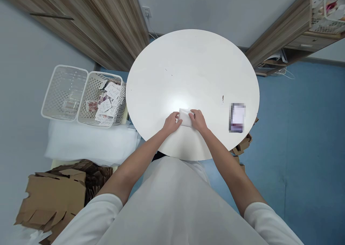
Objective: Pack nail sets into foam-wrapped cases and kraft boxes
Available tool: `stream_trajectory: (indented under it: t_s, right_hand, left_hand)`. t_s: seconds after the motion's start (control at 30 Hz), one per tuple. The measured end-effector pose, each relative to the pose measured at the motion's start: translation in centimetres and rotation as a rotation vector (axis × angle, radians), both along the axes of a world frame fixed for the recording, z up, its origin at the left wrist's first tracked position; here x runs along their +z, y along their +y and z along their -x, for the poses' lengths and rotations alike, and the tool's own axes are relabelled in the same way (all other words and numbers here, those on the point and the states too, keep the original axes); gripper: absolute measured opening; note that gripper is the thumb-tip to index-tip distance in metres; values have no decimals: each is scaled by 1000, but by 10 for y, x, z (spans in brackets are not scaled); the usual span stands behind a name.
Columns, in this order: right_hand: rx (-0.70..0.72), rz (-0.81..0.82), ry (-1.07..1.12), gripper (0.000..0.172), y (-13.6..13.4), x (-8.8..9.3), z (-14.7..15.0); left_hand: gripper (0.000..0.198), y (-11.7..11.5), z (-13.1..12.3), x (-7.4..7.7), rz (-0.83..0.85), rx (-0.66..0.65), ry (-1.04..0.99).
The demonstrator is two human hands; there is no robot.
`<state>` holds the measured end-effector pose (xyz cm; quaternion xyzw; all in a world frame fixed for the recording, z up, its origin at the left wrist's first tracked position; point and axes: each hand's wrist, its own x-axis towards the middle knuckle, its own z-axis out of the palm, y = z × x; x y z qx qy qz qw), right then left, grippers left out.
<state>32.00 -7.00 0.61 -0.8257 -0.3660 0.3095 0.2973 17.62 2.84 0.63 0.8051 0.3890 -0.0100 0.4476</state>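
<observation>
Near the front edge of the round white table (194, 65), a small white wrapped packet (185, 118) lies between my two hands. My left hand (171, 123) grips its left side, fingers curled with the thumb at the near corner. At the right side, the curled fingers of my right hand (198, 120) press on the packet's edge and top. The wrapping looks thin and soft, like foam sheet or paper; what is inside is hidden.
A phone-like pixelated object (237, 118) lies on the table's right. To the left stand a white basket of cards and small packs (121, 94), a clear-looking basket (54, 94), white sheets (91, 141) and flat cardboard boxes (56, 194). A wooden cabinet (107, 18) stands behind.
</observation>
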Motion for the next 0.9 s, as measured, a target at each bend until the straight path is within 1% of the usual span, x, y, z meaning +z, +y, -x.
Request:
stream_trajectory:
  t_s: [0.07, 0.13, 0.2, 0.3, 0.37, 0.4, 0.47, 0.53, 0.6, 0.7, 0.8, 0.9]
  right_hand:
    - [-113, -12, -49, 42, -1, 0, 6]
    - [-164, -39, -73, 46, -9, 2, 17]
    - [-172, -61, -64, 45, -21, 4, 32]
    - [-122, -65, 9, 45, -33, 4, 52]
    - [-117, -75, 37, 45, -31, 2, 60]
    - [-112, -81, 49, 45, -26, 1, 62]
    - [-76, -95, 76, 45, -9, -1, 68]
    - [-22, -120, 104, 43, 18, -2, 76]
    - [29, -146, 134, 41, 49, -3, 90]
    - [91, -161, 190, 45, 94, -7, 115]
    - [136, -171, 236, 51, 128, -13, 136]
    - [155, -165, 238, 55, 146, -18, 147]
  left_hand:
    - [44, -3, 0, -1, -48, 89, 14]
    - [43, -8, 0, -1, -71, 132, 31]
    - [35, -13, 0, -1, -69, 137, 38]
    - [24, -18, 0, 0, -51, 122, 7]
    - [22, -16, 5, 0, -35, 138, -32]
    - [24, -13, 9, 0, -30, 160, -49]
    - [29, -2, 24, 1, -30, 216, -80]
    - [36, 15, 44, 1, -41, 279, -104]
    - [39, 37, 67, 0, -65, 347, -113]
    - [38, 72, 100, -4, -115, 424, -106]
    - [41, 103, 124, -8, -161, 426, -111]
    - [44, 125, 139, -12, -204, 378, -134]
